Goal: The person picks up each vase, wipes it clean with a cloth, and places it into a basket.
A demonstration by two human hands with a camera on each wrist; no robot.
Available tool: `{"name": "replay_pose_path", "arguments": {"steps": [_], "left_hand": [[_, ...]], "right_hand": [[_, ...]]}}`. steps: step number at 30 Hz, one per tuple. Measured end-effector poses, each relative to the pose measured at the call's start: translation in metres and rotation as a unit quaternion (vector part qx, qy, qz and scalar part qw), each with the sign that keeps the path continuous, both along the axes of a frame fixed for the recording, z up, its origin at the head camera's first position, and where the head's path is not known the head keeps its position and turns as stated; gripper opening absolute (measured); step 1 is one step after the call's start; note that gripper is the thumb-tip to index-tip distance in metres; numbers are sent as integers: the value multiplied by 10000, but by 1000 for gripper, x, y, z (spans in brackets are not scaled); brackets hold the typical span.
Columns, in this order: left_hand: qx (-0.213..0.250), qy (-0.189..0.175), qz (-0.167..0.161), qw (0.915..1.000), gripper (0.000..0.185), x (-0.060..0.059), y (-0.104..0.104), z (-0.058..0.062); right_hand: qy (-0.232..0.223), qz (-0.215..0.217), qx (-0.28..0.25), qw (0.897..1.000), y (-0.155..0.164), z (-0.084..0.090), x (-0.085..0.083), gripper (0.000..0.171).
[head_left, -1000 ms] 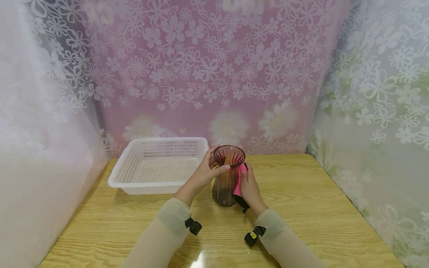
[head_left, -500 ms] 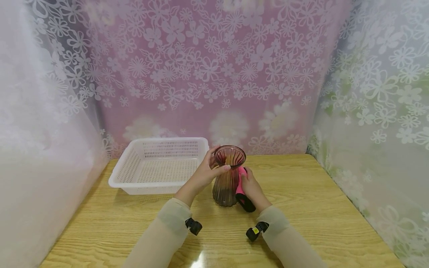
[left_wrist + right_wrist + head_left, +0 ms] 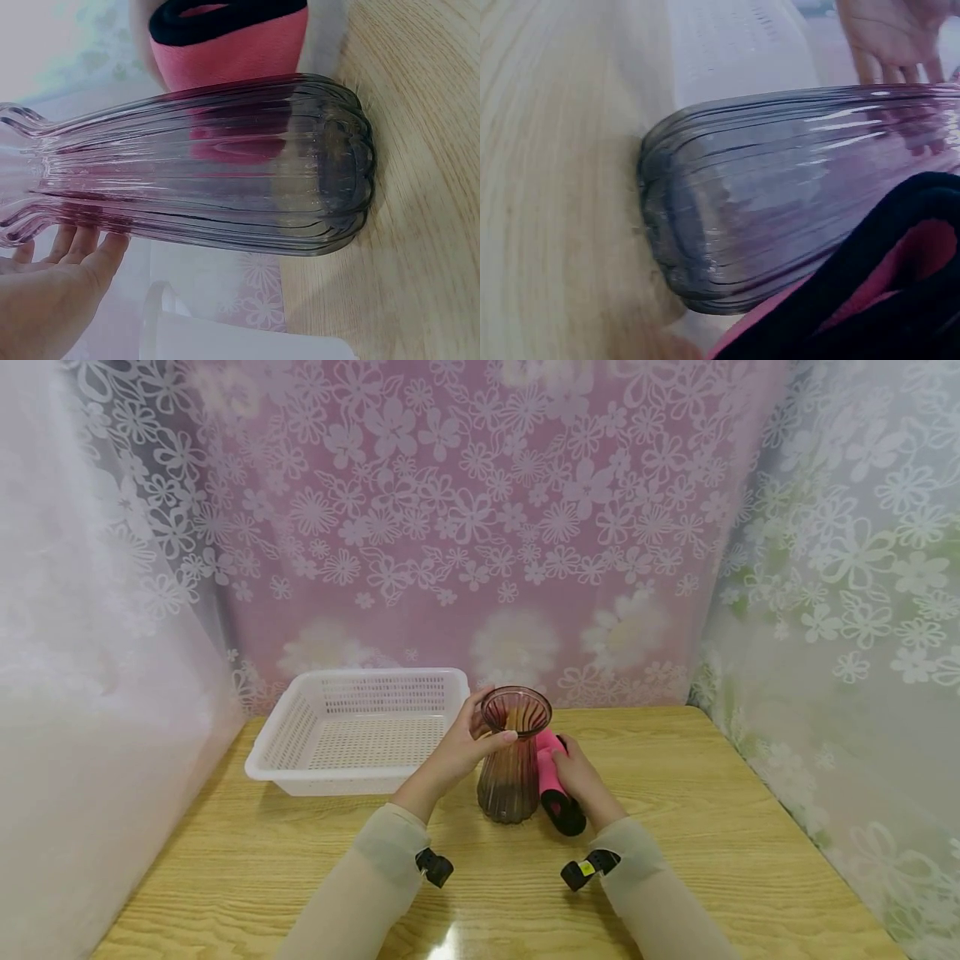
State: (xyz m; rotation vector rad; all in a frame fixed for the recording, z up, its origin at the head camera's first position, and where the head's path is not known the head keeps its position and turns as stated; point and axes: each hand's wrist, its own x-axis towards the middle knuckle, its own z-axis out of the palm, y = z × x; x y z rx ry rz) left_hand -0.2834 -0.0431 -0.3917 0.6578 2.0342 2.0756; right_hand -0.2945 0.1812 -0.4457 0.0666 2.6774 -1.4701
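Note:
A ribbed glass vase (image 3: 508, 777), pinkish at the flared mouth and smoky grey toward the base, stands upright on the table. My left hand (image 3: 459, 745) grips it round the neck just under the rim, thumb in front. On the vase's right side my right hand (image 3: 581, 777) holds a folded pink cloth with black edging (image 3: 551, 770). In the left wrist view the cloth (image 3: 232, 64) lies along the far side of the vase (image 3: 202, 172) and shows through the glass. The right wrist view has the cloth's black edge (image 3: 840, 285) close before the vase (image 3: 757, 195).
A white perforated plastic basket (image 3: 360, 781) sits on the left of the wood-grain table (image 3: 675, 827), close beside my left hand. Flower-patterned curtains (image 3: 480, 510) enclose the table at the back and both sides.
My right hand has moved slightly right and toward me with the cloth, turning so that more of its pink face and black edge shows. The left hand and vase have stayed put.

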Motion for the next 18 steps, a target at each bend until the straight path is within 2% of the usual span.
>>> {"name": "replay_pose_path", "arguments": {"steps": [5,18], "left_hand": [[52,-32,15,10000,87,-1,1,0],[-19,-56,42,10000,91,0,0,0]], "right_hand": [[65,-110,-299,9995,8,11,2,59],[526,-235,-986,9935,13,59,25,61]]}}
